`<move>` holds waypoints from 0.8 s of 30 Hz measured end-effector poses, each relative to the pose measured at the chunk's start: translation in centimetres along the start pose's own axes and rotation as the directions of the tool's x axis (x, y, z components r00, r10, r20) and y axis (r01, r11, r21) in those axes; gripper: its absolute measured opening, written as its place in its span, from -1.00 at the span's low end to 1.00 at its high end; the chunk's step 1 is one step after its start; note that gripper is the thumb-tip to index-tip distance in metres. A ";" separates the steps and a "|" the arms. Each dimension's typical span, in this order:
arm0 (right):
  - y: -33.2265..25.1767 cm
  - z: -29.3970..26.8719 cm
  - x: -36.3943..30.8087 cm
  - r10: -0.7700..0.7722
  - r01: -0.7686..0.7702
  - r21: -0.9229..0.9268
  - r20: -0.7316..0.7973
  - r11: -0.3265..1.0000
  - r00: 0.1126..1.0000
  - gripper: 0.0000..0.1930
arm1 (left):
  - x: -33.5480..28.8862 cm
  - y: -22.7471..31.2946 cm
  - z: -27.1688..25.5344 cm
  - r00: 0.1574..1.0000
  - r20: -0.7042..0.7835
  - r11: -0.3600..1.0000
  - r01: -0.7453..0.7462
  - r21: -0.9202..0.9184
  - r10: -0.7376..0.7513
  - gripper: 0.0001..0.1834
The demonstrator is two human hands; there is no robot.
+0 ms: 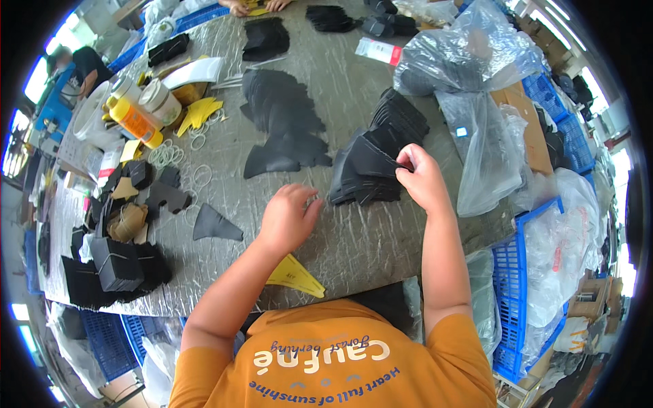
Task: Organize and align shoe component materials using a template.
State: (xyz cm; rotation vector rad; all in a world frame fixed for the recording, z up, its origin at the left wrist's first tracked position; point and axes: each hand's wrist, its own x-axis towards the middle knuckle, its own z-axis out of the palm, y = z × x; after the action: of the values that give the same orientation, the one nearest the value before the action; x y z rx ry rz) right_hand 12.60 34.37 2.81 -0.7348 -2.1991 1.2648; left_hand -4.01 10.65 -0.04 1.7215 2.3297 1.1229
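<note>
With thumb and fingertips, my right hand pinches the edge of a black cut piece on the right-hand stack. More black pieces fan out behind it in overlapping layers. My left hand hovers over the table, its fingers loosely bent and apart, with nothing seen in them. Just beyond it lies a second spread of overlapping black pieces. A single black piece rests flat to the left of that hand. Under my left forearm shows a yellow pointed template.
Clear plastic bags crowd the right side beside a blue crate. Rubber bands, a yellow bottle and a white tub stand or lie at left. Bundled black pieces sit near the left edge. Another person's hands are at the far edge.
</note>
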 end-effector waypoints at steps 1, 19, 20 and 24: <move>1.0 -0.2 0.7 0.054 -0.055 0.073 0.013 0.996 0.998 -0.87 | 2.1 0.5 1.2 0.986 0.036 0.983 0.165 -0.080 -0.162 -0.62; 1.8 2.1 0.5 0.193 -0.201 0.127 0.069 0.971 0.979 -0.85 | 1.0 -1.2 -0.9 0.698 0.209 0.529 0.675 -0.515 -0.685 -0.70; 2.0 2.1 0.3 0.171 -0.172 0.018 0.035 0.985 0.985 -0.84 | -0.8 -1.6 -2.0 0.674 0.271 0.514 0.714 -0.476 -0.687 -0.72; 0.2 3.5 -2.2 -0.384 0.192 -0.628 -0.186 0.755 0.904 -0.76 | -8.6 -0.9 -4.5 0.666 0.242 0.610 0.745 -0.270 -0.706 -0.74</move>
State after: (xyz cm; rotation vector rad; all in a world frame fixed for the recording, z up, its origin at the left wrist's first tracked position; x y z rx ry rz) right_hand 11.93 30.84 0.76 -0.7085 -2.3287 0.2487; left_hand -3.35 0.96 -0.45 0.5561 2.2055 1.1073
